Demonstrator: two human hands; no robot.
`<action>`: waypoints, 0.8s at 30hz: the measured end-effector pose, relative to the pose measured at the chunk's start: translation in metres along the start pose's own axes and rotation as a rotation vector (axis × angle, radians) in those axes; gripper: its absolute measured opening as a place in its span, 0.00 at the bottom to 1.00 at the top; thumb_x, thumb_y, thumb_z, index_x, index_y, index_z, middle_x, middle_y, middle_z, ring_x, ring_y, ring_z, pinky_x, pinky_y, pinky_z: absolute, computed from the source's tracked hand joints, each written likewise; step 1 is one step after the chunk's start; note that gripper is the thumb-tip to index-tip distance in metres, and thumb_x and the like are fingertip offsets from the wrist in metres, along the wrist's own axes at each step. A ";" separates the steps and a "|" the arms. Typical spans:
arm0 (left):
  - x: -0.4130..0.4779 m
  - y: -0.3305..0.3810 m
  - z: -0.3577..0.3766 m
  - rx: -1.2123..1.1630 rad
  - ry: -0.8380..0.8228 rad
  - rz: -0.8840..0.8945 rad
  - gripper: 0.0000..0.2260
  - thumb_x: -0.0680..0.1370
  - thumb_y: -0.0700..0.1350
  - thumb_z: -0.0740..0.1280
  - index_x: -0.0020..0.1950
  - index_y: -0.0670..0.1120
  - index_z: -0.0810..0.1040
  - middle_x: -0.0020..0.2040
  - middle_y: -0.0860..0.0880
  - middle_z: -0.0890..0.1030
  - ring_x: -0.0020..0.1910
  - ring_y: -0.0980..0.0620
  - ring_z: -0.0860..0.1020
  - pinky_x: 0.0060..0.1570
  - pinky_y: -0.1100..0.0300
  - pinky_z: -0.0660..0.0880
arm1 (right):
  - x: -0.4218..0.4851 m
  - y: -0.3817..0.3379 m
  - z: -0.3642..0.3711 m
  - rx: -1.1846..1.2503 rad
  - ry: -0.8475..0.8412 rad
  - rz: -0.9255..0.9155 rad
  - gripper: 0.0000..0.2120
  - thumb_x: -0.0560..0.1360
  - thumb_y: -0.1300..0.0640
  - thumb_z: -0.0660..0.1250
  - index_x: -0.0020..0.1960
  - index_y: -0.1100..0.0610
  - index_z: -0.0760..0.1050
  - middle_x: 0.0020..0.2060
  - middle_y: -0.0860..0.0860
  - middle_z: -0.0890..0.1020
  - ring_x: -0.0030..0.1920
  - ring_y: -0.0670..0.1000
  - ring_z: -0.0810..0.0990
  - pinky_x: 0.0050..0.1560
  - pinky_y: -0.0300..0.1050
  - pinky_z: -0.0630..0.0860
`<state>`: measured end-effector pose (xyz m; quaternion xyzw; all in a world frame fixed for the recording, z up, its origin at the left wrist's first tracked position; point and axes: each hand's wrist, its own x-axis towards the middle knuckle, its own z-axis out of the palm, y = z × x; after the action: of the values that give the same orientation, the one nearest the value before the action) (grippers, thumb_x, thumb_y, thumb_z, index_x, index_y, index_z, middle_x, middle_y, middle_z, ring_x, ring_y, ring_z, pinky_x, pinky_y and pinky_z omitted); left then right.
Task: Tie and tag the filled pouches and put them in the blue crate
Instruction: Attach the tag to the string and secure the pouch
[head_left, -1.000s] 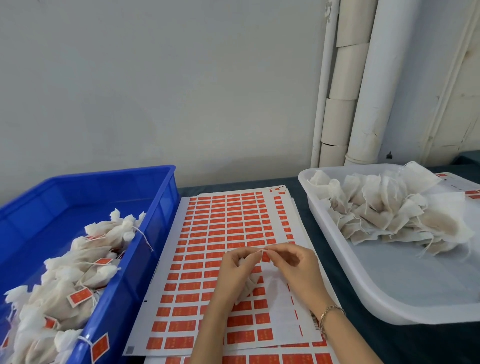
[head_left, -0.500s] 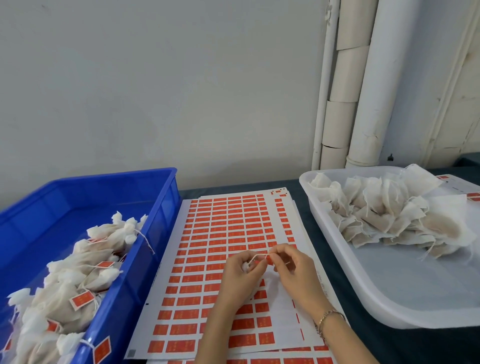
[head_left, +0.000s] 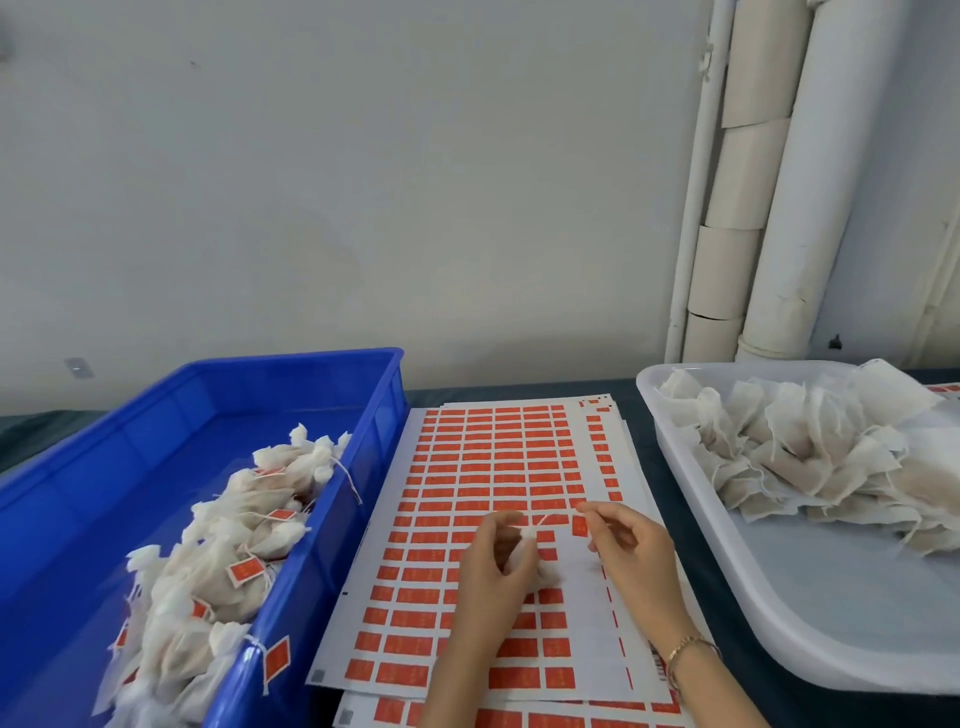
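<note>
While the left hand (head_left: 496, 571) grips a filled pouch (head_left: 523, 545) above the label sheet (head_left: 483, 467), the right hand (head_left: 634, 556) pinches its string (head_left: 546, 518) beside a red tag (head_left: 579, 526). Pulling too hard could snap the string or tear the pouch; the blue crate (head_left: 374, 452) sits to the left.

Glossy blue plastic crate (head_left: 384, 415); translucent white plastic tray (head_left: 779, 597); thin gauzy cloth pouches (head_left: 810, 457); matt paper label sheets (head_left: 498, 467).
</note>
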<state>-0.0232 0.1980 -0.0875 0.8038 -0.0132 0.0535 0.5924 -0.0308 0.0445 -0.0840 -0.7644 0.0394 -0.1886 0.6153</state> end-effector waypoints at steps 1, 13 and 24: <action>-0.003 0.000 -0.001 0.006 0.019 0.003 0.11 0.77 0.49 0.69 0.57 0.59 0.74 0.49 0.61 0.79 0.46 0.62 0.80 0.40 0.73 0.76 | -0.001 -0.002 0.001 0.002 -0.024 0.003 0.06 0.75 0.51 0.68 0.51 0.44 0.77 0.51 0.43 0.82 0.47 0.46 0.82 0.48 0.37 0.79; -0.047 0.023 -0.032 0.105 0.199 0.235 0.10 0.76 0.44 0.70 0.48 0.61 0.79 0.44 0.63 0.81 0.48 0.63 0.79 0.45 0.73 0.76 | -0.019 -0.036 0.023 -0.139 -0.389 -0.116 0.10 0.72 0.54 0.72 0.45 0.37 0.79 0.41 0.32 0.82 0.47 0.38 0.81 0.46 0.30 0.77; -0.028 0.116 -0.163 0.449 0.438 0.534 0.05 0.76 0.40 0.70 0.50 0.49 0.81 0.44 0.56 0.81 0.41 0.59 0.79 0.43 0.70 0.74 | -0.007 -0.162 0.116 0.165 -0.443 -0.367 0.07 0.75 0.55 0.69 0.50 0.44 0.77 0.39 0.37 0.83 0.42 0.41 0.84 0.39 0.31 0.78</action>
<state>-0.0720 0.3181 0.0673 0.8509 -0.0830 0.3769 0.3563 -0.0258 0.1930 0.0489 -0.7288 -0.2501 -0.1276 0.6245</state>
